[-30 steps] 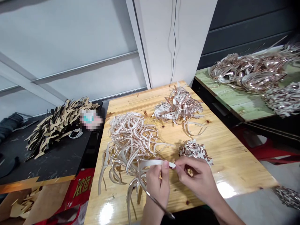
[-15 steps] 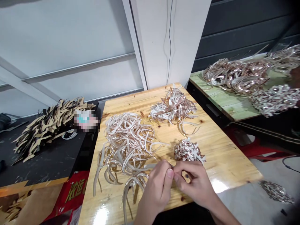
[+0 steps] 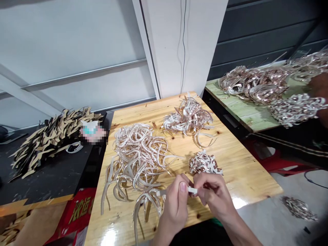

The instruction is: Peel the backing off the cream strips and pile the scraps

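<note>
"While the wooden table [image 3: 238,157] fills the middle of the view, what has shifted on it?"

"Not the piles. The broad tangle of pale and metallic strips [image 3: 138,153] is spread at left, and the smaller heap [image 3: 189,116] sits toward the far edge, both as they were half a second ago."

"And the hands?"

"Both are curled nearly closed. The left hand [image 3: 176,201] presses its thumb against its fingers; the right hand [image 3: 214,194] brings thumb and forefinger together, leaving a small hollow behind the pinch. Just beyond it lies the compact cluster [image 3: 205,163] of short pieces."

"So what is new?"

"The smallest thing, the white strip [image 3: 192,190]. The fingertips were nearly meeting and hid it; now a short stretch shows between the hands, above the table's near side. I judge that both hands grip it and the work is at its end. Whether it is folded there, I can't tell."
</note>
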Available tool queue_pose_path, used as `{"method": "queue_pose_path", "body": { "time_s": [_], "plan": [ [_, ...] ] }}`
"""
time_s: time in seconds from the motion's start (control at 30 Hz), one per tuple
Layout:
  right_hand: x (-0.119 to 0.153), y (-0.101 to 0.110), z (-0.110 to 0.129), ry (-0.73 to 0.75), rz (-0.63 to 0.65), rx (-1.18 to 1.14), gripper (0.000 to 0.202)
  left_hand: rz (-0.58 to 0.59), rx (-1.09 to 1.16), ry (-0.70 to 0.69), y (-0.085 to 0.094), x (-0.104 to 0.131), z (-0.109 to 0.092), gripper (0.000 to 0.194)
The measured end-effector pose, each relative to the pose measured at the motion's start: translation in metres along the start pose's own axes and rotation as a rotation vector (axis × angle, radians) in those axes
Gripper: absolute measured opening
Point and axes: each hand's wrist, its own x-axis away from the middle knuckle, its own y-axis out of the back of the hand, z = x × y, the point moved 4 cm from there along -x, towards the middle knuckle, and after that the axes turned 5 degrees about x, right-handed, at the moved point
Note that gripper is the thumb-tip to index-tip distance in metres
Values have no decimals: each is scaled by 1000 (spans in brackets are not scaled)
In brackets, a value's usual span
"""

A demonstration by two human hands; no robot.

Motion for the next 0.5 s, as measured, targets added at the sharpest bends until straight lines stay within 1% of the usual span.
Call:
{"method": "queue_pose_path", "body": {
  "time_s": [0.07, 0.13, 0.27, 0.33, 0.4, 0.47, 0.5],
  "plan": [
    [0, 0, -5, -53, -17, -112, 16, -34, 94, 21, -2, 0, 3, 40],
    [-1, -1, -6, -73, -52, -199, 13, -62, 163, 45, -3, -1, 5, 41],
    [-6, 0, -7, -55, -134, -248, 16, -133, 221, 90, -3, -1, 7, 45],
    [-8, 4, -11, -52, -169, -243, 19, -198, 196, 69, 0, 0, 6, 45],
    [-8, 9, -16, -54, -180, -214, 24, -226, 107, -12, 3, 2, 2, 42],
    [-7, 12, -20, -66, -160, -178, 27, -240, -18, -95, 5, 5, -3, 36],
    [-6, 12, -20, -69, -126, -163, 31, -254, -78, -115, 6, 6, -4, 34]
  ]
}}
